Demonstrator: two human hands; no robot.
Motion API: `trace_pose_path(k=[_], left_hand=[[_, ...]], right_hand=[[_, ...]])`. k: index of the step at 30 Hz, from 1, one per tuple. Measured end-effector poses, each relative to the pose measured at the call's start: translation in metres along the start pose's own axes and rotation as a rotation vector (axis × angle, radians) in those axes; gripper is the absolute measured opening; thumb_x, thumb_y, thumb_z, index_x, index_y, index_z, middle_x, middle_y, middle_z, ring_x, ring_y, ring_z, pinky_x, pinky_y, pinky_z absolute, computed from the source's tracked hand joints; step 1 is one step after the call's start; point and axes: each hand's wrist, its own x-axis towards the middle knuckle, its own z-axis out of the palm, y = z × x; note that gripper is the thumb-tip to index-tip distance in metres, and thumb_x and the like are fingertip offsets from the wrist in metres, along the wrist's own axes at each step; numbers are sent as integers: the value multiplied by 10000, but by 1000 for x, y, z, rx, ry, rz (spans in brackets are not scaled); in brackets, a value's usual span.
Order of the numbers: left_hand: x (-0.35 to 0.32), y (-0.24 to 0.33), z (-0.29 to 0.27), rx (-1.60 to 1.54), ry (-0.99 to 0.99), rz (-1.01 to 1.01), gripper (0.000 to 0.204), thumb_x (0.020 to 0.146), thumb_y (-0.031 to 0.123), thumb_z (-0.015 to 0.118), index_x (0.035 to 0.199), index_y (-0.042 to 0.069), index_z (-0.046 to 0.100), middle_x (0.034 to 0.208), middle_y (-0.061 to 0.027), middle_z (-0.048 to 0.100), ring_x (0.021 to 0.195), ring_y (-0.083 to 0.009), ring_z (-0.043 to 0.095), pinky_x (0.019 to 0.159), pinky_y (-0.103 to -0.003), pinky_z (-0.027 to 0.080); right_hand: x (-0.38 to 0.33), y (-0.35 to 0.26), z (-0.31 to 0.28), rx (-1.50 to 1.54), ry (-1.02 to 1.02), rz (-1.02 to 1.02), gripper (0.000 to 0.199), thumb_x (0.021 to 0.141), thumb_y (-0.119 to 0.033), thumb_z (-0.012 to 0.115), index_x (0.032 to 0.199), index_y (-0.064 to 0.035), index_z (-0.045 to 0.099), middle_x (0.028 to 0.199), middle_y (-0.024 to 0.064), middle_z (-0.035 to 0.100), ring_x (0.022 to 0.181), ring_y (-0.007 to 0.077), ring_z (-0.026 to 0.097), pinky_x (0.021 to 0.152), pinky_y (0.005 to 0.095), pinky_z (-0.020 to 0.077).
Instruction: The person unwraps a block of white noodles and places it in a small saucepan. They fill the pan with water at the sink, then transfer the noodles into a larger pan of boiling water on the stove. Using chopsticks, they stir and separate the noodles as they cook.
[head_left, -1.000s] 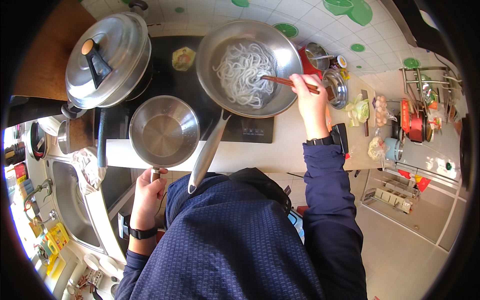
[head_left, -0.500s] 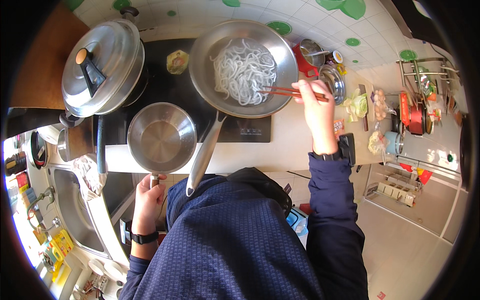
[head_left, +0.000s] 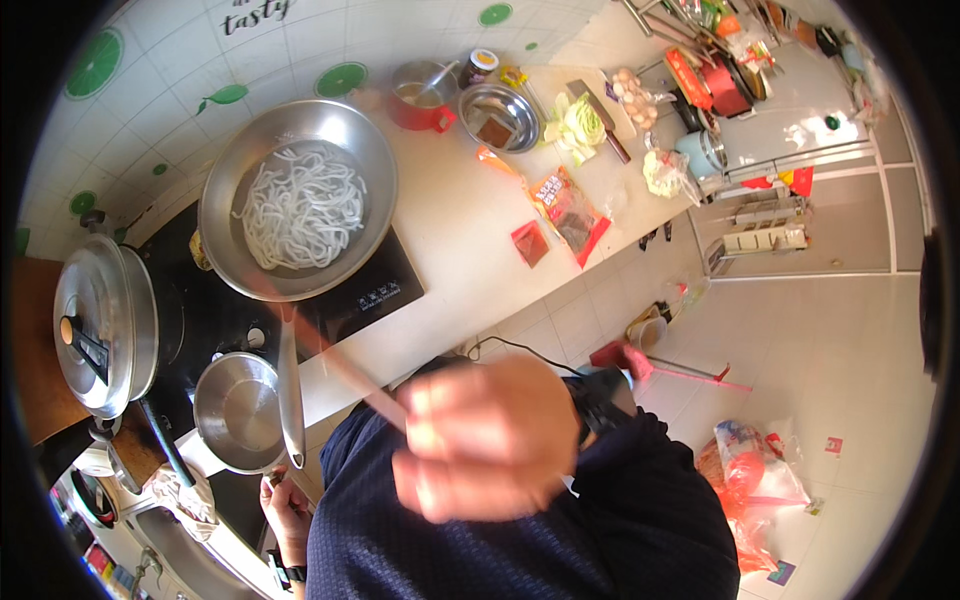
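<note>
Near lens, blurred right hand

right hand: blurring heavily close under the camera, fingers running together, grip not readable
chopsticks: smearing into a reddish streak, tips dissolving over the long pan handle
left hand: showing only in part beside the dark blue torso, fingers hiding under the small pan at the worktop's front edge
wristwatch: getting cut by the lower edge
lidded pot: bending toward the left rim, body hiding under its lid
sink: slipping into the dark lower-left corner
small items at the worktop's far right end: staying too small to tell
</note>
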Motion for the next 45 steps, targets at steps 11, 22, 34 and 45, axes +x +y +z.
trace_pose_path(k=[11,22,34,45], left_hand=[[-25,-86,21,80,73,-23,330,930,182,637,1227,76,536,576,73,341,445,-62,340,390,-217,247],[-93,-128,202,272,20,-40,269,869,161,575,1096,21,609,538,-3,448,411,-100,383,386,-253,280],[-29,-118,369,407,-448,-16,224,862,53,618,1071,-5,672,589,29,505,488,-70,448,477,-225,319],[71,-117,435,235,-491,-74,63,845,26,584,905,44,585,559,9,474,448,-92,393,437,-243,300]], right_hand=[[-16,-26,-50,62,412,-137,434,996,-164,601,1354,-408,565,894,91,645,682,200,639,535,240,556],[-102,-21,-202,291,320,-104,161,824,-55,678,955,33,711,868,135,614,731,277,651,618,339,570],[-210,50,-253,-63,-241,66,203,806,-190,775,897,-46,663,945,52,605,915,228,651,726,313,583],[-272,164,-156,-279,-434,140,55,782,-175,654,775,-131,623,886,-8,534,815,155,604,593,302,559]])
